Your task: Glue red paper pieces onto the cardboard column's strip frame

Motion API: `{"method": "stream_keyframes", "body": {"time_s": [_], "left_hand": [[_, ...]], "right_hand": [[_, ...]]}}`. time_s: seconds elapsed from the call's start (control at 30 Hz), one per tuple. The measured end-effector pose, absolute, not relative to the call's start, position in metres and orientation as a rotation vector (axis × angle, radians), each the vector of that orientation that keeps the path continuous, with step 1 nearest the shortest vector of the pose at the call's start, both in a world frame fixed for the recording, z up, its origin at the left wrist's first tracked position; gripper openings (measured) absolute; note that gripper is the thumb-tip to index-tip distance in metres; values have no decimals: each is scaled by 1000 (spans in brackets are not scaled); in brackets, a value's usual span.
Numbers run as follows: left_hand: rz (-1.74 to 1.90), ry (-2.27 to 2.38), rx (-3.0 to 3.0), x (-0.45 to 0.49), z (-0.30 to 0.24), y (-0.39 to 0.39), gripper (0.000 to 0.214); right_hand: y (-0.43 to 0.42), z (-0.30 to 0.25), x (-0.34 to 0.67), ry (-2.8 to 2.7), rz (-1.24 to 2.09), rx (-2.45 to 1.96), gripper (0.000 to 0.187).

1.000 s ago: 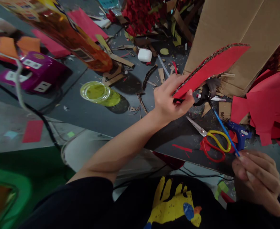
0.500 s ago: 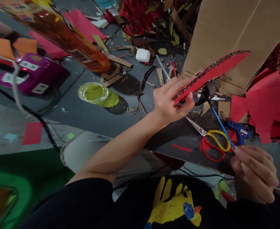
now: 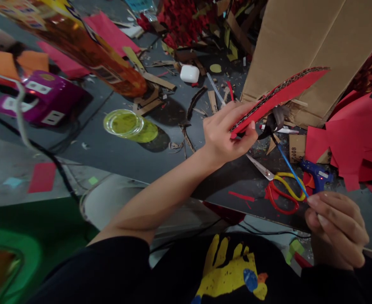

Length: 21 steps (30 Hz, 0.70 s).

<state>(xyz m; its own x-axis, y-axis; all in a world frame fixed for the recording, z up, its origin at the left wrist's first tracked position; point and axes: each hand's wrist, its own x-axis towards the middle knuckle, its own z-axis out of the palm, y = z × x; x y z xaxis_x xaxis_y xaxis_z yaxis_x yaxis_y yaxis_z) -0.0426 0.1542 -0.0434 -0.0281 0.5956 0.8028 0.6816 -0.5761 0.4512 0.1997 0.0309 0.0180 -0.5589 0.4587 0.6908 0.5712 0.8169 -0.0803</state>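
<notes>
My left hand (image 3: pixel 225 133) grips the near end of a long curved cardboard piece faced with red paper (image 3: pixel 281 93), held up over the dark table. My right hand (image 3: pixel 336 230) pinches the end of a thin blue-handled paintbrush (image 3: pixel 290 166). Its dark tip reaches up under the red piece, close to my left thumb. Below the brush lie scissors with yellow and red handles (image 3: pixel 283 192) and a blue glue gun (image 3: pixel 315 174).
A glass dish of yellow liquid (image 3: pixel 124 123) stands on the dark table (image 3: pixel 116 145), left of my left hand. A big cardboard sheet (image 3: pixel 303 42) rises behind the red piece. Red paper sheets (image 3: pixel 355 143) pile at right. A purple box (image 3: pixel 45 97), white case (image 3: pixel 190 73) and scraps lie farther back.
My right hand has drifted slightly left and up with the brush, whose tip stays under the red piece. My left hand holds the red piece nearly still.
</notes>
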Motion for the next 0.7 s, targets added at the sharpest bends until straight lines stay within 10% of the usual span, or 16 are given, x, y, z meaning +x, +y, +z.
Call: {"method": "stream_keyframes", "body": {"time_s": [0.7], "left_hand": [[-1719,-1246,-2129,-45,-46,158,31]], "right_hand": [[38,16,207,-2229,-241,-648,40]]}}
